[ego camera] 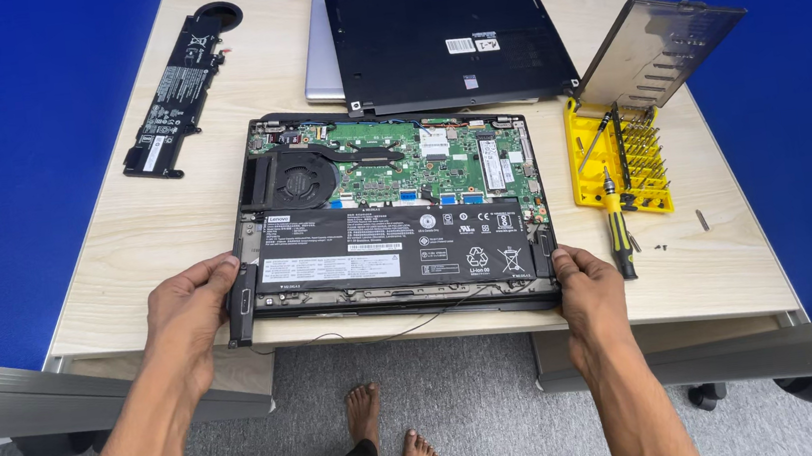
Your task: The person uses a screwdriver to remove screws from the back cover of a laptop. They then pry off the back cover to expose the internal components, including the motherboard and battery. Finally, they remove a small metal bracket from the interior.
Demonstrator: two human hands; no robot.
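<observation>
An opened laptop [395, 214] lies bottom-up on the wooden table [154, 224], showing a green circuit board, a round fan and a long black battery [388, 245] along its near side. My left hand [189, 316] grips the laptop's near left corner, fingers curled over the edge. At the near right corner my right hand [588, 284] holds the edge the same way. A thin loose cable hangs below the front edge.
A separate long black battery [173, 92] lies at the far left. A black bottom cover [447, 43] rests on a silver laptop at the back. A yellow bit case [624, 150] with raised clear lid, a screwdriver [617, 226] and small screws sit right.
</observation>
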